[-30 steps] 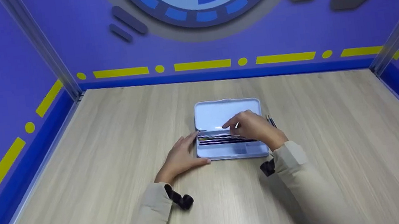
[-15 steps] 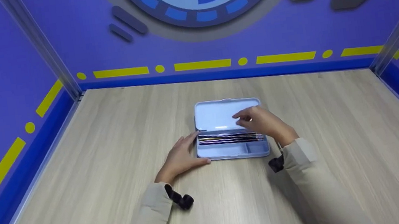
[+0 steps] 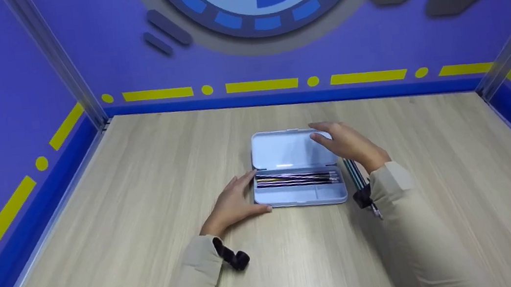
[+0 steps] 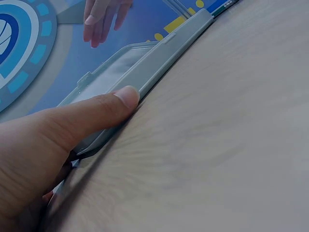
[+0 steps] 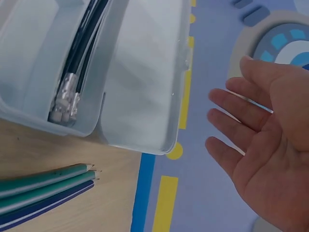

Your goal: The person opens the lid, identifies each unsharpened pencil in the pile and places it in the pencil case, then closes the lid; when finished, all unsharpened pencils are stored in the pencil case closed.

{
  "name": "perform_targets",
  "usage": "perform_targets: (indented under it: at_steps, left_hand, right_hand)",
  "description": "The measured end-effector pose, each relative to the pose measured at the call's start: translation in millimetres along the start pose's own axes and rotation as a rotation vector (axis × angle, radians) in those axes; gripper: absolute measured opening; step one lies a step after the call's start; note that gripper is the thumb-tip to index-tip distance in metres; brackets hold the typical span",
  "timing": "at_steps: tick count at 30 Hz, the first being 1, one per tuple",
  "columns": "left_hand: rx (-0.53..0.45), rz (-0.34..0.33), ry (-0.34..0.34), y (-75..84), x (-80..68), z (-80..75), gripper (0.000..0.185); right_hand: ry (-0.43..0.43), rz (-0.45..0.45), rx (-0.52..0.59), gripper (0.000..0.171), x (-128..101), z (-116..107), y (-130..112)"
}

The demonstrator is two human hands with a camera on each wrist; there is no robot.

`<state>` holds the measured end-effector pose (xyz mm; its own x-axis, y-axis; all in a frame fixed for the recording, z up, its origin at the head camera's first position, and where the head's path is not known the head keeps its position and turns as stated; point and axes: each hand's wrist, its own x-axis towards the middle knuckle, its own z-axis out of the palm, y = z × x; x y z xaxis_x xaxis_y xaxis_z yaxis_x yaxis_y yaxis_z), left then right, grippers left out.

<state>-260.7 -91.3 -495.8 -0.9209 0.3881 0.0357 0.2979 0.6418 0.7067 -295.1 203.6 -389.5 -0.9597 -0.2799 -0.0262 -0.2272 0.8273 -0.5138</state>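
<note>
A white pencil case (image 3: 299, 204) lies with its lid (image 3: 286, 148) folded back on the table. Several dark striped pencils (image 3: 296, 179) with silver ferrules lie lengthwise in its long compartment. My left hand (image 3: 231, 205) holds the case's left end, thumb (image 4: 126, 99) against the front wall and fingers at the back corner; the left wrist view partly hides those fingers. Above the lid's right side hovers my right hand (image 3: 352, 143), fingers extended and apart from the case. The right wrist view shows its palm (image 5: 263, 169) holding nothing.
Several green and blue pencils (image 5: 46, 191) lie on the table just right of the case, partly under my right wrist in the head view. The wooden table (image 3: 166, 175) is bounded by blue panels (image 3: 274, 62) at the back and sides.
My right hand has risen from over the pencils and moved back and right above the lid, its fingers spreading. The pencils in the case now lie more level. My left hand stays put.
</note>
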Motion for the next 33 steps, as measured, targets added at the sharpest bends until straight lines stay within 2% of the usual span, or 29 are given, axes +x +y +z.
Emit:
perform_targets:
  at_steps: [9,16,21,30,33]
  left_hand:
    - [0.015,0.021,-0.003,-0.1,-0.4,0.2,0.103]
    - [0.013,0.019,-0.002,-0.5,-1.1,-0.2,0.102]
    - [0.016,0.014,0.001,-1.1,-0.7,0.0,0.101]
    - [0.033,0.031,0.004,-1.4,-0.1,-0.7,0.102]
    - [0.022,0.028,0.012,-2.4,-0.1,-0.5,0.102]
  right_hand:
    - [-0.048,0.077,-0.014,0.059,13.7,10.4,-2.6]
    - [-0.101,0.047,-0.087,0.066,24.6,18.2,-7.6]
    - [-0.132,0.056,-0.099,0.067,25.1,22.1,-7.7]
    - [-0.094,0.066,-0.071,0.063,17.9,20.0,-11.8]
    - [-0.070,0.044,-0.067,0.061,13.3,17.8,-13.1]
